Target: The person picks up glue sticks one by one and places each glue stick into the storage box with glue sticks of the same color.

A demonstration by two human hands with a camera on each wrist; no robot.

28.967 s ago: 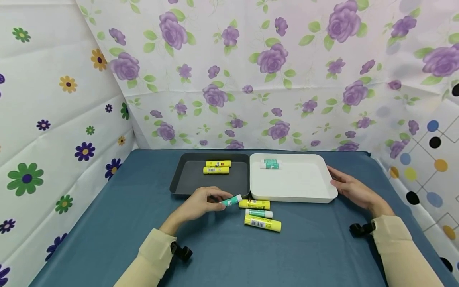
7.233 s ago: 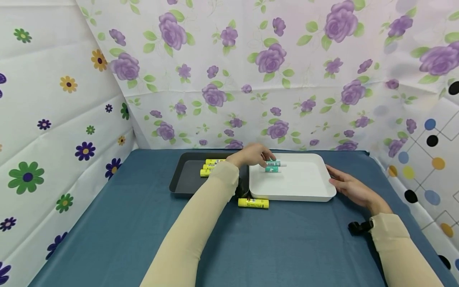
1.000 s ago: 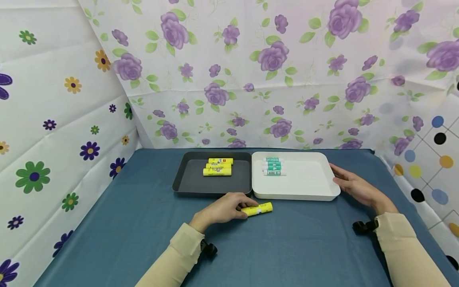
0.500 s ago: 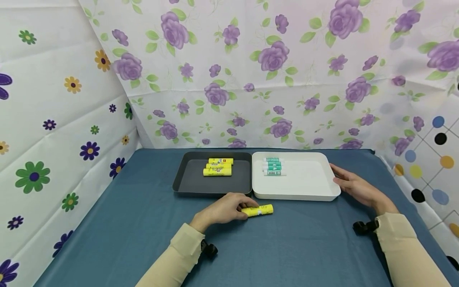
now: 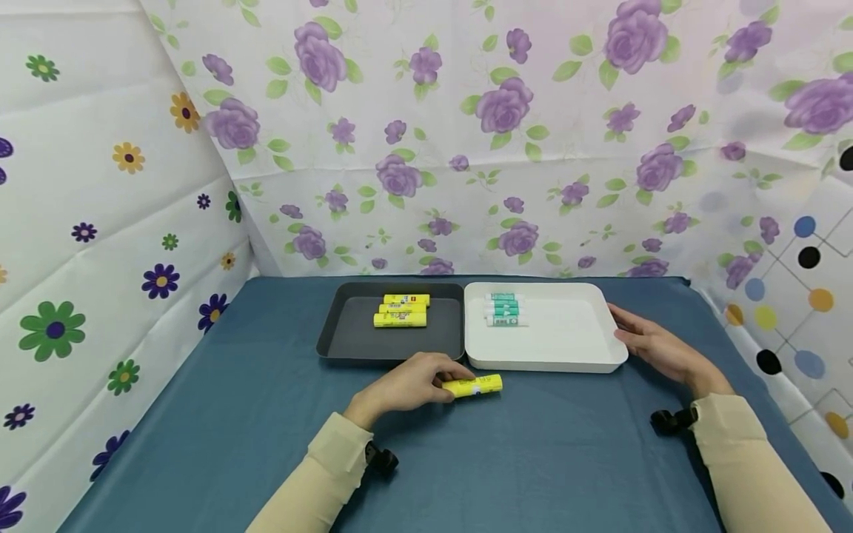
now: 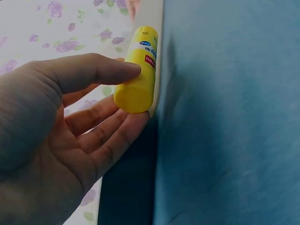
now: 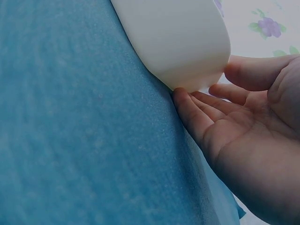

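My left hand (image 5: 412,383) pinches a yellow glue stick (image 5: 481,385) between thumb and fingers, just in front of the two trays. In the left wrist view the thumb presses the side of the glue stick (image 6: 138,89), whose printed label shows. My right hand (image 5: 666,354) touches the right end of the white tray (image 5: 566,326). Seen from the right wrist, its thumb lies against the tray's rim and its extended fingertips (image 7: 183,98) meet the lower corner. Several teal-and-white glue sticks (image 5: 504,321) lie stacked in rows at the white tray's left.
Left of the white tray and close against it stands a dark grey tray (image 5: 346,337), holding three yellow glue sticks (image 5: 400,320). Both trays stand near the back of a table with a blue cloth (image 5: 533,459). A flowered curtain (image 5: 426,148) hangs behind.
Since the oldest frame, the loose glue sticks have moved off the cloth: teal ones into the white tray, a yellow one into the dark tray. Over the last second the hands barely move.
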